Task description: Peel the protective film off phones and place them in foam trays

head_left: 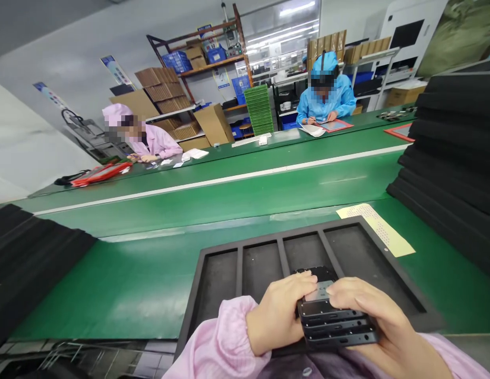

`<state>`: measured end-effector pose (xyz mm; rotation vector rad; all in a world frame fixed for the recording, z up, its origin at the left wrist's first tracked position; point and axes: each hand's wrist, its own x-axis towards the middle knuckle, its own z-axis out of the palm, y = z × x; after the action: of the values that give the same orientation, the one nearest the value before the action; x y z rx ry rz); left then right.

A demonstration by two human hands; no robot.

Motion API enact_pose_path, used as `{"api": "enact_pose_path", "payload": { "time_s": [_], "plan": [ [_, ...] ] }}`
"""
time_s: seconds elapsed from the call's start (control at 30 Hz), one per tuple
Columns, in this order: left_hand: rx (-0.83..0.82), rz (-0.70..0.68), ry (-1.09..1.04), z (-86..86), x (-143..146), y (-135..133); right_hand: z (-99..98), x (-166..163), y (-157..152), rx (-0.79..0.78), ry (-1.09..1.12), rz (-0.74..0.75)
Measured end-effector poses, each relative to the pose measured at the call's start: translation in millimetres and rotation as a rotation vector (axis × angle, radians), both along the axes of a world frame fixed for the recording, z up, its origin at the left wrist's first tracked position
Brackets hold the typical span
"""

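Note:
A stack of several dark phone bodies (339,325) is gripped between my two hands, their port edges facing me. My left hand (278,313) closes on the left side, with its fingers over the top body. From the right, my right hand (375,310) wraps the stack, thumb on top and fingers beneath. A grey patch shows on the top body between my fingers. Under and beyond the stack lies a black foam tray (240,273) with several rectangular compartments. The tray's near part is hidden by my hands and pink sleeves.
Black foam trays are piled high at right (450,158) and at left (35,252). A yellow sticker sheet (381,229) lies behind the tray on the green bench (130,284). Across the bench sit a person in pink (161,139) and a person in blue (343,97).

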<state>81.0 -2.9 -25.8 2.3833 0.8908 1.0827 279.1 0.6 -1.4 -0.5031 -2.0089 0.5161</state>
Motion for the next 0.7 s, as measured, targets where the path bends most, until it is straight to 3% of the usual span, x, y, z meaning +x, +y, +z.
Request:
{"api": "enact_pose_path", "payload": {
  "time_s": [0.7],
  "plan": [
    [0.012, 0.008, 0.031, 2.2, 2.9, -1.8, -7.5, 5.9, -5.7, 0.026, -0.032, -0.023]
  ]
}}
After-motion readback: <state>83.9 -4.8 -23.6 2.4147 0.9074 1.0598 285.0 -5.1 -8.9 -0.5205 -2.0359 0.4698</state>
